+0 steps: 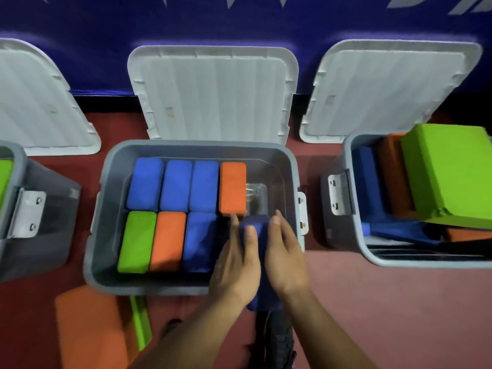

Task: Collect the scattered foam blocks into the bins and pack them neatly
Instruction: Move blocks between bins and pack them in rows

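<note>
Here, at the far left, a grey bin is cut off by the frame edge, with a sliver of green foam showing inside it and its white lid leaning against the blue banner behind. On the red floor in front lie a loose orange foam block and, just beside it, a green foam block on edge, both close to the front wall of the middle bin. This bin's lid stands behind it against the banner. Its back row holds three blue blocks side by side and then an orange block, with clear bin floor showing to the right of that. Its front row holds a green block, an orange one and a blue one, all touching. Over the front right corner of this bin, the left hand and the right hand grip a dark blue foam block between them, the left thumb lying on top and the right fingers curled along its other side. The block's near end sticks out past the front rim between the wrists. Farther right, the third bin holds a large green block tilted over orange and blue pieces, its own lid propped behind.
</note>
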Available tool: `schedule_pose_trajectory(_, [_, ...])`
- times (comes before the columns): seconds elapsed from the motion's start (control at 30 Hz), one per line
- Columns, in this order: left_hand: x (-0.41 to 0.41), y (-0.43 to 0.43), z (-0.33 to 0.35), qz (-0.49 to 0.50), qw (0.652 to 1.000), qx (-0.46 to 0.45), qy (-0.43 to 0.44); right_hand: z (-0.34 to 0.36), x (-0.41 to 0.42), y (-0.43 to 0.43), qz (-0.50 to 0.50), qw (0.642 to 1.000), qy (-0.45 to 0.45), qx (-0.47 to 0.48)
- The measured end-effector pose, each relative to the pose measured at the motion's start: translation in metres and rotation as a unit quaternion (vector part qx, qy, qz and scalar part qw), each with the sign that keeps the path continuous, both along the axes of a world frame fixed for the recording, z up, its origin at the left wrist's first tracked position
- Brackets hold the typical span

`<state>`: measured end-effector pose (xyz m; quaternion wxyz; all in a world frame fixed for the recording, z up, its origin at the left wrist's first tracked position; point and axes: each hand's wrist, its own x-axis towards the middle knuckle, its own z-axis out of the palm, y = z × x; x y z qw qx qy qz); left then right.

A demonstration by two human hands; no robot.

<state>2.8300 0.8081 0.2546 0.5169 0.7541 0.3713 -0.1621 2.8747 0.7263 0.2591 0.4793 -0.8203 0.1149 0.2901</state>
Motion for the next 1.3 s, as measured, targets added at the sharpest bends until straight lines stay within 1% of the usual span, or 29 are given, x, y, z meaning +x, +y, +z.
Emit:
schedule_pose_trajectory(0.1, [-0.003, 0.012, -0.002, -0.025, 0.998, 0.066, -0.003, -0.002, 0.012, 0.005, 0.071, 0.996, 0.039, -0.023])
schedule_pose_trajectory(0.2, [-0.002, 0.027, -0.005, -0.036, 0.994, 0.102, -0.016, -0.007, 0.015, 0.018, 0.083, 0.995, 0.051, -0.024])
schedule_pose_trajectory(0.3, [0.001, 0.042, -0.020, -0.032, 0.992, 0.115, 0.038, -0.023, 0.012, 0.038, 0.079, 0.995, 0.064, -0.024])
schedule_pose_trajectory(0.37, [0.003, 0.048, -0.031, -0.027, 0.992, 0.105, 0.057, -0.041, 0.009, 0.049, 0.073, 0.995, 0.063, -0.024])
schedule_pose_trajectory(0.43, [0.005, 0.054, -0.052, -0.028, 0.991, 0.118, 0.058, -0.065, 0.007, 0.060, 0.077, 0.995, 0.056, -0.028])
schedule_pose_trajectory(0.53, [0.007, 0.066, -0.091, -0.046, 0.982, 0.165, 0.078, -0.101, 0.006, 0.066, 0.081, 0.994, 0.052, -0.051])
schedule_pose_trajectory(0.63, [0.002, 0.070, -0.129, -0.099, 0.968, 0.207, 0.100, -0.136, 0.001, 0.060, 0.092, 0.991, 0.020, -0.093])
schedule_pose_trajectory(0.73, [-0.011, 0.073, -0.157, -0.119, 0.948, 0.294, 0.042, -0.159, -0.001, 0.065, 0.079, 0.995, -0.024, -0.062])
schedule_pose_trajectory(0.8, [-0.019, 0.075, -0.174, -0.124, 0.921, 0.370, 0.000, -0.169, -0.001, 0.068, 0.087, 0.994, -0.049, -0.035])
schedule_pose_trajectory(0.9, [-0.027, 0.075, -0.194, -0.141, 0.890, 0.432, -0.031, -0.182, -0.003, 0.069, 0.126, 0.988, -0.072, -0.049])
schedule_pose_trajectory(1.0, [-0.026, 0.073, -0.203, -0.146, 0.876, 0.458, -0.041, -0.194, -0.003, 0.069, 0.124, 0.986, -0.095, -0.066])
schedule_pose_trajectory(1.1, [-0.025, 0.070, -0.205, -0.156, 0.870, 0.466, -0.035, -0.198, -0.002, 0.067, 0.131, 0.983, -0.107, -0.077])
schedule_pose_trajectory(1.23, [-0.024, 0.069, -0.206, -0.152, 0.872, 0.464, -0.040, -0.200, -0.002, 0.062, 0.150, 0.977, -0.107, -0.104])
schedule_pose_trajectory(1.3, [-0.022, 0.070, -0.196, -0.135, 0.883, 0.447, -0.051, -0.198, -0.001, 0.062, 0.158, 0.971, -0.114, -0.142])
